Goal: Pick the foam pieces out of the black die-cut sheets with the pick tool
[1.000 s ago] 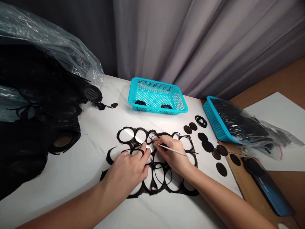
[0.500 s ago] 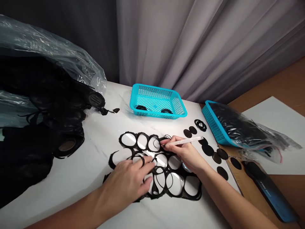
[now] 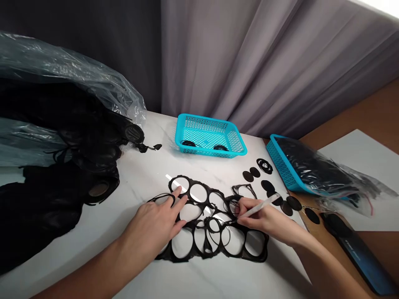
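Observation:
A black rubber sheet full of round cut-out holes lies flat on the white marble table. My left hand presses on its left part with the fingers spread. My right hand holds a thin white pointed tool, whose tip touches the sheet near its middle. Several black round discs lie to the right of the sheet, with a small bundle of thin black rings behind them.
A turquoise basket with two black rings stands at the back. A second turquoise basket with a plastic bag of black parts sits on the right. Big plastic bags of black rubber fill the left. A dark blue case lies at the right edge.
The sheet has shifted right and turned. My left hand moved up to the sheet's left edge. My right hand dropped from the sheet's top to its middle right, tool tip down.

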`<state>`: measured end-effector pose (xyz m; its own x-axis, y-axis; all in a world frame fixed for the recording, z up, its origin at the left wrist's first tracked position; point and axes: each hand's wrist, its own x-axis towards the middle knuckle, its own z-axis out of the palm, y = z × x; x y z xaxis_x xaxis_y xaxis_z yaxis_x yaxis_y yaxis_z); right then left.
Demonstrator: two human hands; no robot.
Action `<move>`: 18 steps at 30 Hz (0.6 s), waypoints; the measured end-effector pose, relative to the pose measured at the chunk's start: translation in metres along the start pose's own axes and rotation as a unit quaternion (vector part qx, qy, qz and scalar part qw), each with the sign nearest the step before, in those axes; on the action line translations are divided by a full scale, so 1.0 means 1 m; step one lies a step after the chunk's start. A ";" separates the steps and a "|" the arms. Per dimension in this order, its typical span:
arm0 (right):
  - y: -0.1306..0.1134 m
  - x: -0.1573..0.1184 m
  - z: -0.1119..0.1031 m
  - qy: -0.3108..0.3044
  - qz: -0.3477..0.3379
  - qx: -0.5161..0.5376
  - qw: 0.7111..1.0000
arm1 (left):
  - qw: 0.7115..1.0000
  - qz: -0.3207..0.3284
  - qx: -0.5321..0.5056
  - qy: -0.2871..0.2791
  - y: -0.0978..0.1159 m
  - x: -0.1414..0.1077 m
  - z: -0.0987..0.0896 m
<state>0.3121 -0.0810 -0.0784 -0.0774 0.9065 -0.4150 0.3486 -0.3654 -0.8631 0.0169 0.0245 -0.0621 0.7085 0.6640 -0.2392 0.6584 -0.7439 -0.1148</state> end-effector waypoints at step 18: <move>-0.021 -0.010 0.051 0.142 -0.060 0.619 0.770 | 0.994 0.058 -0.006 0.092 0.010 -0.002 0.013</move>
<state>0.2580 -0.0935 -0.0707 0.2287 0.8954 -0.3821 -0.8161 -0.0377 -0.5767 0.0188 0.0146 -0.0753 0.8135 0.5773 -0.0698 0.5717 -0.8160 -0.0854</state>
